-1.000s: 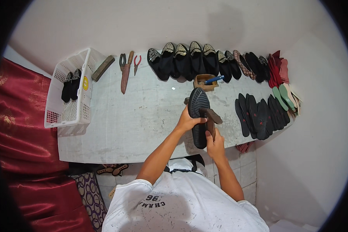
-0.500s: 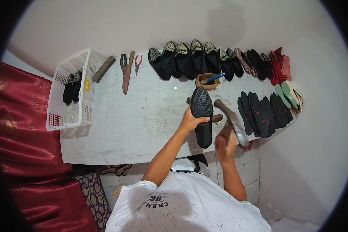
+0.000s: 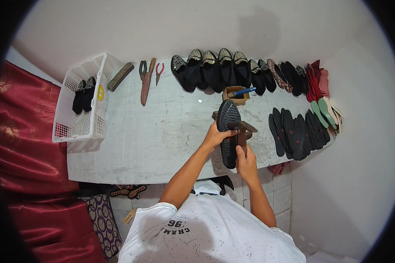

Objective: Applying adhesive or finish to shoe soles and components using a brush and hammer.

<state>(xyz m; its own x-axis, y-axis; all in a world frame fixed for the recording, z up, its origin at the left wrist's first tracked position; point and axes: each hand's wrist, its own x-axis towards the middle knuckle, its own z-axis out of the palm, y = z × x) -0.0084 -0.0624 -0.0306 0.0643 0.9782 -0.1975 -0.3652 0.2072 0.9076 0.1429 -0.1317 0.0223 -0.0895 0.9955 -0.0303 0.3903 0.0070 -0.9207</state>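
Note:
A black shoe [image 3: 228,151] is turned with its ridged sole up over the middle of the table. My left hand [image 3: 214,134] is closed round its left side, with the thumb toward the sole. In my right hand [image 3: 246,162] is a hammer [image 3: 242,140], gripped by its handle. The hammer's dark head lies across the right part of the sole and covers my left thumb tip; I cannot tell whether it touches the sole. Brown parts of some support [image 3: 214,115] show beside the shoe, mostly hidden beneath it.
Patterned black shoes [image 3: 209,72] line the wall behind a small box [image 3: 238,100] with a blue-handled tool. Black insoles [image 3: 288,133] lie at right. A white basket [image 3: 100,103], a block [image 3: 121,76], scissors [image 3: 143,70], a sheathed knife [image 3: 146,85] and red pliers [image 3: 159,73] are at left.
The hammer in my right hand has swung left, from beside the insoles onto or just above the sole. My left hand keeps the shoe in nearly the same place.

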